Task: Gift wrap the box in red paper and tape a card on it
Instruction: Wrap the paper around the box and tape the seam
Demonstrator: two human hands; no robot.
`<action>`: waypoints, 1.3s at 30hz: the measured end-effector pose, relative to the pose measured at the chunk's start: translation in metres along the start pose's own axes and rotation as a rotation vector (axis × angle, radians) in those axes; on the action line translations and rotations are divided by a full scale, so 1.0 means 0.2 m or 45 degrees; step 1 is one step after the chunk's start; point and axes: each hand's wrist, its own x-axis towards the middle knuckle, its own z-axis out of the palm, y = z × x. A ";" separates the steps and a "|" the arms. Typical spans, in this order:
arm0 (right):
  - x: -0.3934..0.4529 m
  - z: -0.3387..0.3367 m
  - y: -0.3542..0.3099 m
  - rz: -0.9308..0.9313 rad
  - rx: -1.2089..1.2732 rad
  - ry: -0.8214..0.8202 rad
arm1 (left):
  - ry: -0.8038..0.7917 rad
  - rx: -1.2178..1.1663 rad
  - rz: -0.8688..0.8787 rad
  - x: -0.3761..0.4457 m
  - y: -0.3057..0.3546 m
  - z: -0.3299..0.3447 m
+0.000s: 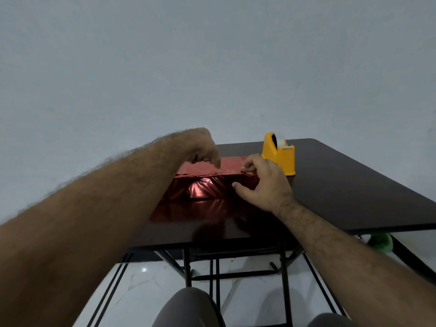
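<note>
One dark table [342,185] stands by the wall. On it sits one box [212,185] covered in shiny red paper [188,211], which spreads toward the person. One yellow tape holder [279,154] sits just behind. Two hands: the left hand [204,152] points one finger down onto the box top, other fingers curled; the right hand [262,182] pinches the paper's edge.

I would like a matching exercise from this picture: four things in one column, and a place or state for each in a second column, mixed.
Things:
1. tape dispenser
2. red paper
3. left hand
4. right hand

Places or states:
A. folded over the box, its loose near part lying flat on the table
B. pinches the paper at the top edge near the dispenser
C. yellow, standing at the far side of the table
D. fingers on the top of the wrapped box

Pairs: 1-C, 2-A, 3-D, 4-B
</note>
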 end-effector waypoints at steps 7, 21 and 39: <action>0.18 -0.13 0.13 0.774 0.485 0.408 | 0.238 -0.359 0.275 0.03 0.15 0.13; 0.69 -0.36 0.42 1.460 0.004 -0.247 | 0.272 0.008 0.460 0.44 0.62 0.49; 0.56 -0.40 0.36 1.741 0.383 -0.077 | 0.262 0.013 0.414 0.57 0.67 0.54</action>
